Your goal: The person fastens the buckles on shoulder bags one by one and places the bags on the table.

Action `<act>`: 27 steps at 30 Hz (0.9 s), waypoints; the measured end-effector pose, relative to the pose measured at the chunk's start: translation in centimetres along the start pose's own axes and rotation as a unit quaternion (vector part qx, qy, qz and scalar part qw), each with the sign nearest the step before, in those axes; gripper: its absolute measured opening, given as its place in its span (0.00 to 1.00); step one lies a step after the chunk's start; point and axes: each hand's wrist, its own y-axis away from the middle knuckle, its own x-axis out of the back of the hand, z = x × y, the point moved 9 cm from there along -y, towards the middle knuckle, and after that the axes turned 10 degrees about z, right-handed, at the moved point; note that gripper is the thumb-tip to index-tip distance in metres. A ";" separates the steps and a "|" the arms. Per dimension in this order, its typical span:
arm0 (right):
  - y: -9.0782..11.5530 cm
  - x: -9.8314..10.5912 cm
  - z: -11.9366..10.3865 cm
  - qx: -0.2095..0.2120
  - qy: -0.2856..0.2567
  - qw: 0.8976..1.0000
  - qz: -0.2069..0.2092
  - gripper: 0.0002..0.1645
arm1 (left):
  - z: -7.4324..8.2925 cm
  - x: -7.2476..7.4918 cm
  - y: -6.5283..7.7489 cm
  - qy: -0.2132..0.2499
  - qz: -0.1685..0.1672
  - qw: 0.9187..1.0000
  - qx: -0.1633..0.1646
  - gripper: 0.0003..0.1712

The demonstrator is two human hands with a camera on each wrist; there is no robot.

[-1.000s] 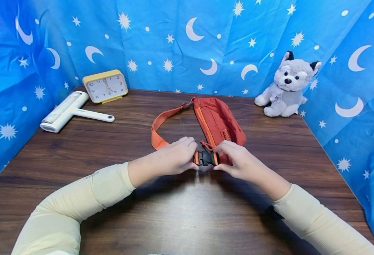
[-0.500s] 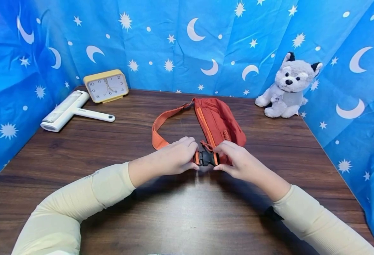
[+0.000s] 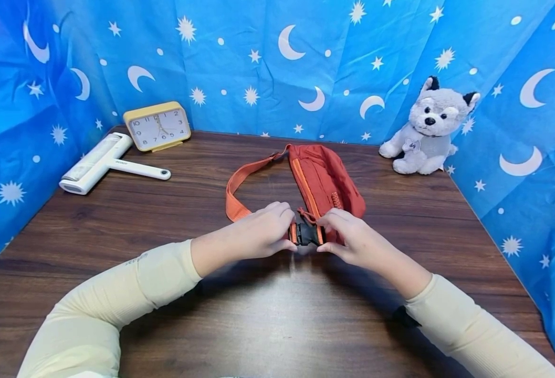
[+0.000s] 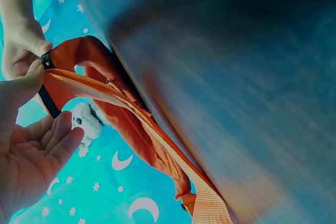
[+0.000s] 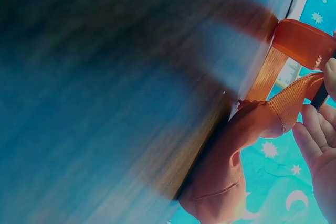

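Observation:
A rust-red waist bag (image 3: pixel 326 181) lies on the wooden table, its orange strap (image 3: pixel 236 195) looping out to the left. Between my hands is the strap's black side-release buckle (image 3: pixel 307 234), its two halves meeting; whether they are fully latched I cannot tell. My left hand (image 3: pixel 266 231) pinches the left half between thumb and fingers, and my right hand (image 3: pixel 353 236) pinches the right half at the bag's near end. In the left wrist view, the webbing (image 4: pixel 121 95) runs from the left hand's grip. The right wrist view has the right fingers (image 5: pixel 315 129) at the buckle's black edge.
At the back left stand a yellow alarm clock (image 3: pixel 158 127) and a white lint roller (image 3: pixel 98 167). A grey plush dog (image 3: pixel 427 128) sits at the back right. Blue star-and-moon cloth (image 3: pixel 253 73) hangs around the table (image 3: pixel 277 325).

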 end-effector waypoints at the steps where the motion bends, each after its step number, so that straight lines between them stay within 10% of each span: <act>1: 0.0 0.0 0.0 -0.001 0.001 1.000 -0.001 0.28 | 0.0 0.0 0.0 0.000 -0.002 1.000 0.001 0.25; 27: -0.4 -0.2 0.1 0.003 0.019 1.000 0.001 0.29 | 0.0 0.2 -0.1 -0.023 0.006 1.000 -0.016 0.26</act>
